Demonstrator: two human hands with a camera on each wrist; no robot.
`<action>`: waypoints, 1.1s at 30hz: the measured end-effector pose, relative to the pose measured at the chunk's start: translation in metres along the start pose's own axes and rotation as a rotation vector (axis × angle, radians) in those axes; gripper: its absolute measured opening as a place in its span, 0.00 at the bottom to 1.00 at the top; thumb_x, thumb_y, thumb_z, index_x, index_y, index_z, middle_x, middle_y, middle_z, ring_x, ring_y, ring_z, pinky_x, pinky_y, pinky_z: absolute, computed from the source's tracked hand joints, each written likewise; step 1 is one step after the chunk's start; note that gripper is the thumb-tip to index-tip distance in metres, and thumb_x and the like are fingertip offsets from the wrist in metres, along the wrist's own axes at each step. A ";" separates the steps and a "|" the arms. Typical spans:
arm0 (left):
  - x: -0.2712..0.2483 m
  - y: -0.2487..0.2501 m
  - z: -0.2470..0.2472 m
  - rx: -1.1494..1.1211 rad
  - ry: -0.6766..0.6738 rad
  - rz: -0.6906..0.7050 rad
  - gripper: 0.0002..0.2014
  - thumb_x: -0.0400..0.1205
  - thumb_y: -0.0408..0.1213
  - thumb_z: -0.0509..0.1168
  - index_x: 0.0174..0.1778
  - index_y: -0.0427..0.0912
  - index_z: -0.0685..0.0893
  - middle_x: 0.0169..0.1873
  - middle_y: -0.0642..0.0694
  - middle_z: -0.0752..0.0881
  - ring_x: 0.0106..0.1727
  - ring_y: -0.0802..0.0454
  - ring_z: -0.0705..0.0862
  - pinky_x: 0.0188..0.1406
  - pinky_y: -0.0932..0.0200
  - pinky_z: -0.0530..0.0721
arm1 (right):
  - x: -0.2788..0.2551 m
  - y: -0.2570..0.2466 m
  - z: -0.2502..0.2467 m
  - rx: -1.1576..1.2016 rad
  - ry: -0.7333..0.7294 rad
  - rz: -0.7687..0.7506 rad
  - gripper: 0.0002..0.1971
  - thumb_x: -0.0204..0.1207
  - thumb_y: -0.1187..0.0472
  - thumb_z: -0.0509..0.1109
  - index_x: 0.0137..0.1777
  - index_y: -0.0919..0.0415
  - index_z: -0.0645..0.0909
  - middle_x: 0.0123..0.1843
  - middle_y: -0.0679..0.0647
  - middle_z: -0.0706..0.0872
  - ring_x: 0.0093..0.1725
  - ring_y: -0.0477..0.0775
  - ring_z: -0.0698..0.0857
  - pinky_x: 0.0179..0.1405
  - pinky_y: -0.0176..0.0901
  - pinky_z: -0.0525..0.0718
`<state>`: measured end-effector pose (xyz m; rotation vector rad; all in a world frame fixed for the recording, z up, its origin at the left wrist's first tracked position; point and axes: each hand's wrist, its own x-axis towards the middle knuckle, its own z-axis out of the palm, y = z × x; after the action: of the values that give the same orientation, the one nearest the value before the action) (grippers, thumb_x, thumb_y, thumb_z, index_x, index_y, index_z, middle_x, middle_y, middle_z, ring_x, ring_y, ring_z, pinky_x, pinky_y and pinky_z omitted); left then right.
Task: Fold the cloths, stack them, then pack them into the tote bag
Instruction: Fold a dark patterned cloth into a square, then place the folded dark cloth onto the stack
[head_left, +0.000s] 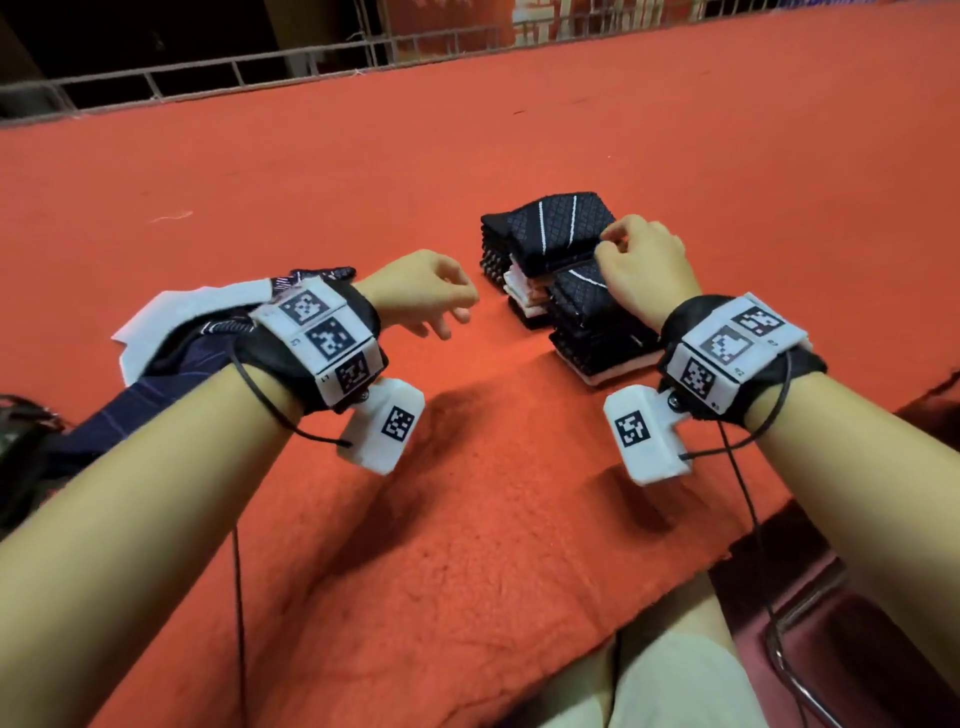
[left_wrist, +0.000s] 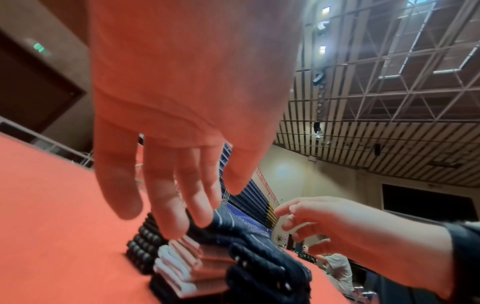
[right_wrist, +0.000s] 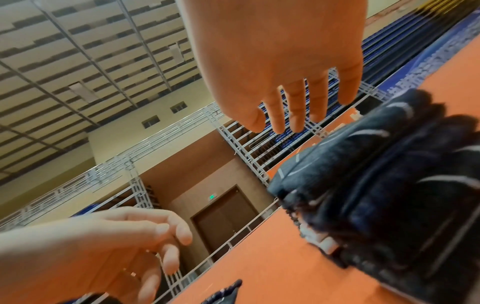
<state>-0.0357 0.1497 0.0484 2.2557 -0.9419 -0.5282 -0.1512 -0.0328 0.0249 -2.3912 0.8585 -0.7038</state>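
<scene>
A stack of folded cloths (head_left: 561, 270), mostly black quilted with white stripes and a few white layers, sits on the orange table (head_left: 467, 156) right of centre. It leans, and its upper cloths are shifted out of line. My right hand (head_left: 639, 260) hovers over the stack's right side with loosely curled fingers that hold nothing. In the right wrist view the right hand (right_wrist: 285, 115) hangs above the stack (right_wrist: 389, 195). My left hand (head_left: 441, 301) floats relaxed and empty just left of the stack. The left wrist view shows the left hand (left_wrist: 182, 205) near the stack (left_wrist: 233, 257).
A loose heap of white fabric (head_left: 187, 312) and navy striped cloth (head_left: 171, 364) lies at the left, behind my left wrist. A metal railing (head_left: 208, 78) lines the table's far edge. My lap (head_left: 649, 675) and a chair frame (head_left: 800, 649) are below the near edge.
</scene>
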 end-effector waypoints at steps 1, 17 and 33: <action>-0.006 -0.006 -0.009 0.027 0.025 0.003 0.05 0.83 0.35 0.60 0.42 0.45 0.78 0.34 0.51 0.84 0.26 0.55 0.81 0.25 0.65 0.75 | -0.003 -0.010 0.004 -0.001 -0.019 -0.040 0.16 0.78 0.59 0.56 0.63 0.58 0.78 0.65 0.62 0.79 0.67 0.66 0.74 0.65 0.53 0.72; -0.098 -0.148 -0.114 0.225 0.345 -0.177 0.08 0.80 0.32 0.62 0.48 0.35 0.86 0.33 0.44 0.84 0.17 0.70 0.77 0.17 0.80 0.71 | -0.055 -0.158 0.115 -0.018 -0.432 -0.370 0.15 0.79 0.60 0.57 0.59 0.59 0.82 0.61 0.60 0.85 0.62 0.61 0.80 0.55 0.45 0.75; -0.131 -0.226 -0.096 0.097 0.387 -0.419 0.20 0.78 0.50 0.66 0.56 0.36 0.81 0.41 0.41 0.83 0.35 0.52 0.77 0.32 0.59 0.77 | -0.083 -0.215 0.209 0.250 -0.732 -0.080 0.12 0.77 0.53 0.63 0.43 0.62 0.79 0.37 0.60 0.82 0.32 0.59 0.81 0.23 0.36 0.78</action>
<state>0.0420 0.4082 -0.0212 2.5308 -0.3081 -0.2054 0.0128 0.2275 -0.0253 -2.2015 0.3389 0.0647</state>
